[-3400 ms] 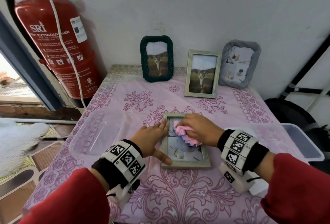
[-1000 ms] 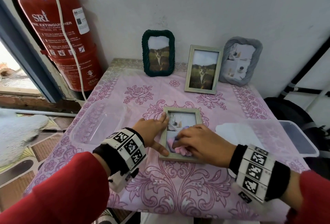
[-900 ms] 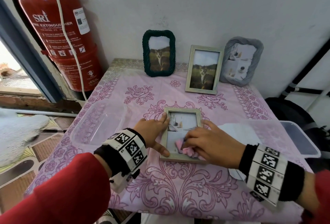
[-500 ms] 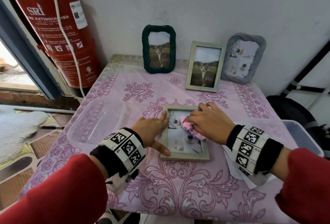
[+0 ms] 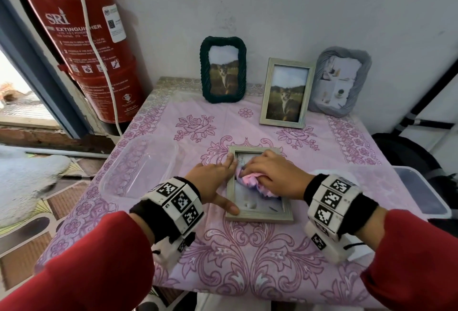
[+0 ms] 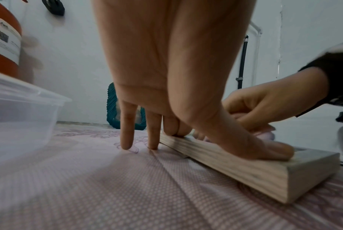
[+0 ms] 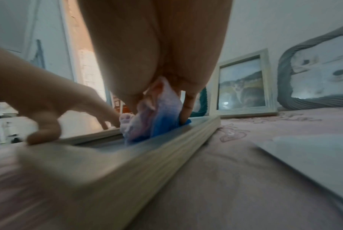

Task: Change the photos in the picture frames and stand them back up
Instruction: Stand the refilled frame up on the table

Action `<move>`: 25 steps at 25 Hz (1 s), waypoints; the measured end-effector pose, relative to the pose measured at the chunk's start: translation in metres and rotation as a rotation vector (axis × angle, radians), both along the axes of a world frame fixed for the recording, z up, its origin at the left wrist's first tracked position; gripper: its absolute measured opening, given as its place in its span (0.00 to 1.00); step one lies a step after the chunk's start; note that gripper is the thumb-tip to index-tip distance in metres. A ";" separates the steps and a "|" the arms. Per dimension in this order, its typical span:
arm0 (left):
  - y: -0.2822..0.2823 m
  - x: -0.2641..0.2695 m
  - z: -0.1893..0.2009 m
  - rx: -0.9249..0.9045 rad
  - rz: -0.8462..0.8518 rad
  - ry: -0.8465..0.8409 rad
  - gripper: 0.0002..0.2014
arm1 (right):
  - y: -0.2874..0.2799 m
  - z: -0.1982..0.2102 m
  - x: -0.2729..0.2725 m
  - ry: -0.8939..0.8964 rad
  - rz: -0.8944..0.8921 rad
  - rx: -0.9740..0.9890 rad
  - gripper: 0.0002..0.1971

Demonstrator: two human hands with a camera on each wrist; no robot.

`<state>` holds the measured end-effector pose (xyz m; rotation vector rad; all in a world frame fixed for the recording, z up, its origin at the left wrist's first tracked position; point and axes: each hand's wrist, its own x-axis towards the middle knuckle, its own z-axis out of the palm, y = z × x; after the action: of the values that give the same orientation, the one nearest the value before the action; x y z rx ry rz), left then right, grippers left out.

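A pale wooden picture frame [image 5: 259, 217] lies flat, glass up, in the middle of the table. My left hand [image 5: 215, 180] lies open on its left rail [image 6: 225, 163], thumb and two fingers pressing the wood, the other fingertips on the cloth. My right hand [image 5: 272, 178] grips a bunched pink and blue cloth [image 5: 250, 180] and presses it on the glass [image 7: 154, 118]. Against the back wall stand a green rope frame [image 5: 223, 69], a pale wooden frame [image 5: 287, 92] and a grey frame [image 5: 340, 80].
A clear plastic tub [image 5: 138, 167] sits left of the flat frame, another tub [image 5: 421, 191] at the right table edge. White sheets [image 7: 314, 152] lie right of the frame. A red fire extinguisher [image 5: 81, 38] stands at the back left. The table [image 5: 247, 261] wears a pink flowered cover.
My right hand has rubbed the cloth up and down the glass, from its lower part to its upper half. The left hand has stayed on the left rail.
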<state>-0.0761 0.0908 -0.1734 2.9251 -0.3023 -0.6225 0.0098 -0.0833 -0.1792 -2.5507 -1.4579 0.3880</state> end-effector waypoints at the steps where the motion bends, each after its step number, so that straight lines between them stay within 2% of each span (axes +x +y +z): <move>1: -0.001 0.000 0.001 0.020 0.000 0.008 0.58 | -0.004 0.002 -0.009 -0.001 0.035 -0.012 0.20; 5: -0.003 -0.001 0.004 0.037 0.009 0.029 0.58 | -0.029 0.007 -0.040 -0.174 0.131 -0.145 0.19; 9: -0.002 -0.002 0.004 0.025 0.010 0.022 0.57 | -0.042 0.017 -0.035 -0.309 0.077 -0.199 0.16; 16: 0.003 -0.002 -0.003 -0.037 0.007 -0.002 0.57 | -0.033 0.009 -0.007 -0.396 -0.023 -0.196 0.17; 20: 0.003 0.000 -0.004 -0.038 -0.001 0.003 0.57 | -0.010 0.002 0.014 -0.228 -0.081 -0.106 0.17; 23: 0.002 0.001 -0.003 -0.020 -0.003 0.010 0.57 | 0.002 0.000 0.022 -0.050 -0.048 -0.065 0.20; 25: 0.001 0.001 -0.003 -0.007 0.001 0.015 0.56 | 0.004 0.000 0.016 0.001 -0.013 -0.044 0.20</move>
<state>-0.0755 0.0920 -0.1760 2.9128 -0.3002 -0.6413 0.0263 -0.0789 -0.1788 -2.5926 -1.4475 0.4232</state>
